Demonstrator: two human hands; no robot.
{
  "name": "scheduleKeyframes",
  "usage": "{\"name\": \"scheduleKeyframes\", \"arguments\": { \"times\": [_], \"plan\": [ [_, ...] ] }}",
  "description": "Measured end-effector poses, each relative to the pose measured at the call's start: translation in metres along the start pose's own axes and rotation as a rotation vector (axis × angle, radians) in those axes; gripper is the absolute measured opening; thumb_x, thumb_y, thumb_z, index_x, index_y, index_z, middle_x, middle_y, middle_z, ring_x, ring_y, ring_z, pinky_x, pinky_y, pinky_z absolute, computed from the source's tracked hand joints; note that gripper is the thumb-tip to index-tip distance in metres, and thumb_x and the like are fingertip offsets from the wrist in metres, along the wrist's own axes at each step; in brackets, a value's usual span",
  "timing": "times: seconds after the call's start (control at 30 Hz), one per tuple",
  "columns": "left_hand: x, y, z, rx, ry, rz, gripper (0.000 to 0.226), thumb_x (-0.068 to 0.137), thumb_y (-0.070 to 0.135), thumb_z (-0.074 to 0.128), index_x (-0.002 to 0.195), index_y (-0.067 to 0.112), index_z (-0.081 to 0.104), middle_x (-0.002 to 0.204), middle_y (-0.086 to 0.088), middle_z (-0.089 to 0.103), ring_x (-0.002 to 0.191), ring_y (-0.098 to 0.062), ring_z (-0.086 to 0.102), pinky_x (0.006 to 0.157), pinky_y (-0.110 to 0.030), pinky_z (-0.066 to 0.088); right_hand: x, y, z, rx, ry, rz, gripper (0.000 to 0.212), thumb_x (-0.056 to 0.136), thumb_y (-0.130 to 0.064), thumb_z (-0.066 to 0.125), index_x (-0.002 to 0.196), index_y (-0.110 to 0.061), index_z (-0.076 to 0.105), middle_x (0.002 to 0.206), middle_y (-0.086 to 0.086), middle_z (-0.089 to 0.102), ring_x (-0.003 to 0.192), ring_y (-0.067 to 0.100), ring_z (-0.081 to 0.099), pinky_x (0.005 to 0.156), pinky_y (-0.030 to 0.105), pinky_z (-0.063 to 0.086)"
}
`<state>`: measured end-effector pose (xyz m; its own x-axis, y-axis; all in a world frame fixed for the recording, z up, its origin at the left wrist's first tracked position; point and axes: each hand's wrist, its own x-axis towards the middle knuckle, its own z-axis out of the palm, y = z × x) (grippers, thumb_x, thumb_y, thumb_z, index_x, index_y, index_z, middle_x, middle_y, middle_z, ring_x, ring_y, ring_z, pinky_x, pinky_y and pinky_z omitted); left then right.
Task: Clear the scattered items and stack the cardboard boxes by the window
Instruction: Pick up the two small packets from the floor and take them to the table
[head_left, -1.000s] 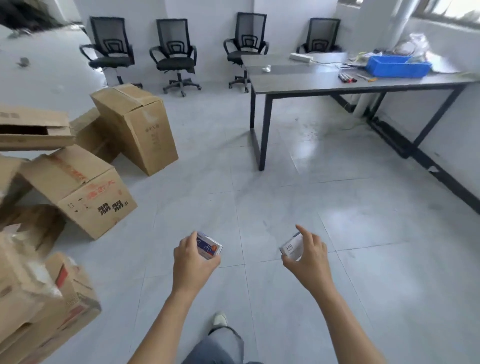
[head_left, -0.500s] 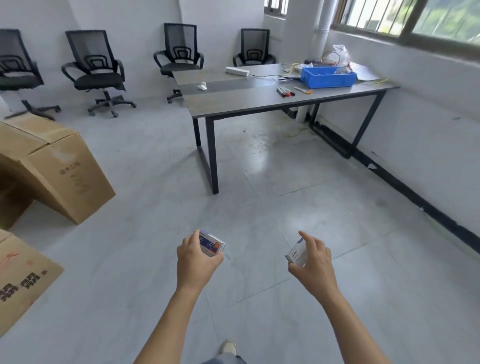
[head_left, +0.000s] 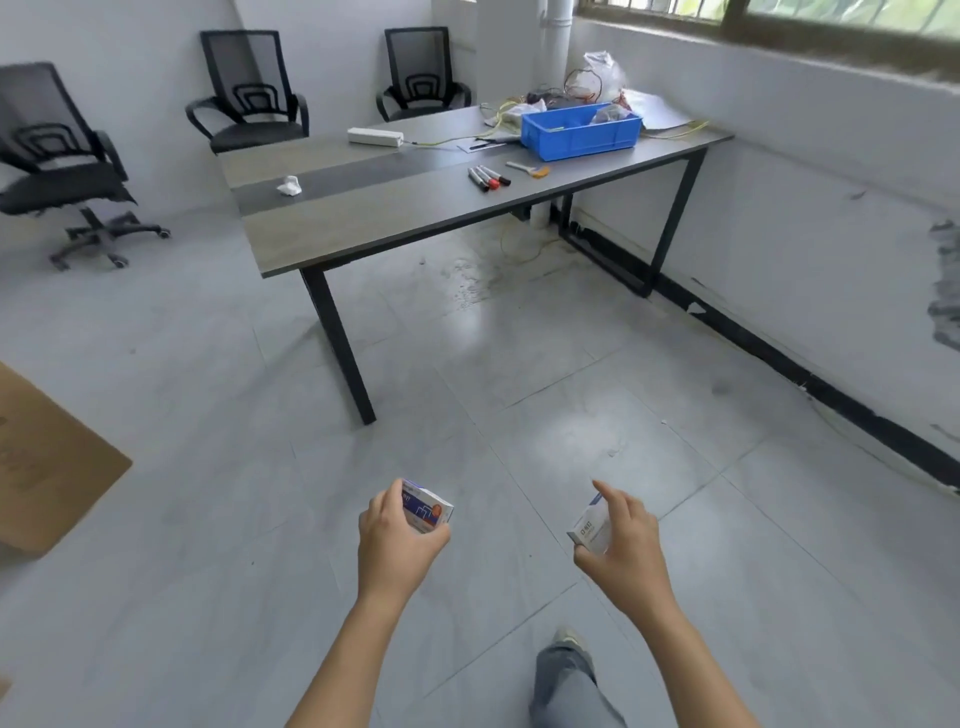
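Note:
My left hand (head_left: 397, 545) grips a small white carton with blue and orange print (head_left: 428, 509). My right hand (head_left: 623, 545) holds a second small white carton with blue lettering (head_left: 589, 527), the index finger lying along its top edge. Both hands are held out in front of me at waist height above the grey tiled floor. One corner of a brown cardboard box (head_left: 47, 467) shows at the left edge. The window (head_left: 779, 10) runs along the top of the right wall.
A grey table (head_left: 395, 208) on black legs stands ahead, carrying a blue bin (head_left: 579, 132), markers (head_left: 488, 179), a power strip (head_left: 375, 137) and a crumpled tissue (head_left: 290, 186). Black office chairs (head_left: 249, 98) line the back wall. My foot (head_left: 566, 636) is on the floor below.
The view has swung right and moved toward the table and window; most cardboard boxes have left the frame. Both hands keep the same hold on their cartons.

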<state>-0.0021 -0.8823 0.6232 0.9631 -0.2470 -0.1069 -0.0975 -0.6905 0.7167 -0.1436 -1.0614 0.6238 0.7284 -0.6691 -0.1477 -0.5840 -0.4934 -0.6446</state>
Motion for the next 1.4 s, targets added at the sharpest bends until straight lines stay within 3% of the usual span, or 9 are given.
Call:
{"name": "scheduleKeyframes", "arguments": {
  "times": [0.13, 0.37, 0.6, 0.8, 1.1, 1.27, 1.4],
  "plan": [
    [0.044, 0.059, 0.038, -0.003, 0.012, 0.046, 0.054, 0.073, 0.016, 0.069, 0.123, 0.013, 0.051, 0.121, -0.003, 0.051, 0.115, -0.023, 0.042, 0.091, -0.027, 0.037, 0.083, 0.017, -0.039, 0.015, 0.015, -0.044, 0.073, 0.078, -0.015, 0.066, 0.141, -0.023, 0.032, 0.134, 0.0, 0.039, 0.115, 0.02, 0.034, 0.089, 0.023, 0.029],
    [0.101, 0.129, 0.084, 0.015, 0.028, 0.054, 0.065, 0.075, 0.016, 0.069, 0.134, 0.012, 0.044, 0.132, -0.001, 0.046, 0.122, -0.02, 0.039, 0.095, -0.026, 0.036, 0.191, 0.026, -0.092, 0.047, 0.02, -0.09, 0.07, 0.078, -0.019, 0.069, 0.139, -0.022, 0.035, 0.135, -0.003, 0.04, 0.121, 0.02, 0.035, 0.096, 0.029, 0.034],
    [0.165, 0.14, 0.103, 0.032, 0.036, -0.065, 0.076, 0.075, 0.013, 0.069, 0.142, 0.009, 0.034, 0.138, -0.007, 0.042, 0.129, -0.023, 0.035, 0.1, -0.029, 0.035, 0.271, 0.024, -0.072, 0.018, -0.16, -0.13, 0.072, 0.077, -0.017, 0.068, 0.14, -0.024, 0.033, 0.136, -0.007, 0.04, 0.12, 0.016, 0.034, 0.095, 0.025, 0.033],
    [0.268, 0.151, 0.114, -0.005, 0.072, -0.151, 0.083, 0.077, 0.015, 0.07, 0.146, 0.005, 0.025, 0.142, -0.009, 0.038, 0.132, -0.024, 0.032, 0.105, -0.031, 0.032, 0.374, -0.01, -0.059, -0.016, -0.186, -0.146, 0.072, 0.077, -0.015, 0.067, 0.14, -0.024, 0.033, 0.136, -0.007, 0.04, 0.12, 0.016, 0.034, 0.098, 0.028, 0.035],
    [0.471, 0.195, 0.107, 0.021, 0.083, -0.098, 0.064, 0.076, 0.012, 0.068, 0.134, 0.003, 0.042, 0.133, -0.009, 0.043, 0.123, -0.028, 0.038, 0.098, -0.029, 0.032, 0.542, -0.089, -0.031, -0.074, -0.195, -0.14, 0.073, 0.074, -0.012, 0.066, 0.138, -0.024, 0.035, 0.137, -0.01, 0.039, 0.125, 0.014, 0.032, 0.097, 0.023, 0.031],
    [0.52, 0.194, 0.115, 0.058, -0.023, -0.122, 0.062, 0.076, 0.011, 0.066, 0.133, 0.008, 0.042, 0.132, -0.005, 0.043, 0.121, -0.025, 0.037, 0.089, -0.022, 0.031, 0.594, -0.115, -0.003, -0.098, -0.311, -0.143, 0.074, 0.074, -0.012, 0.066, 0.138, -0.026, 0.033, 0.14, -0.011, 0.036, 0.129, 0.014, 0.029, 0.102, 0.028, 0.032],
    [0.558, 0.188, 0.116, 0.049, -0.029, -0.21, 0.065, 0.077, 0.011, 0.066, 0.137, 0.009, 0.039, 0.134, -0.005, 0.041, 0.124, -0.022, 0.037, 0.097, -0.023, 0.032, 0.643, -0.132, 0.011, -0.115, -0.375, -0.177, 0.073, 0.076, -0.014, 0.065, 0.139, -0.027, 0.032, 0.141, -0.011, 0.035, 0.132, 0.014, 0.027, 0.102, 0.028, 0.032]
  ]
}}
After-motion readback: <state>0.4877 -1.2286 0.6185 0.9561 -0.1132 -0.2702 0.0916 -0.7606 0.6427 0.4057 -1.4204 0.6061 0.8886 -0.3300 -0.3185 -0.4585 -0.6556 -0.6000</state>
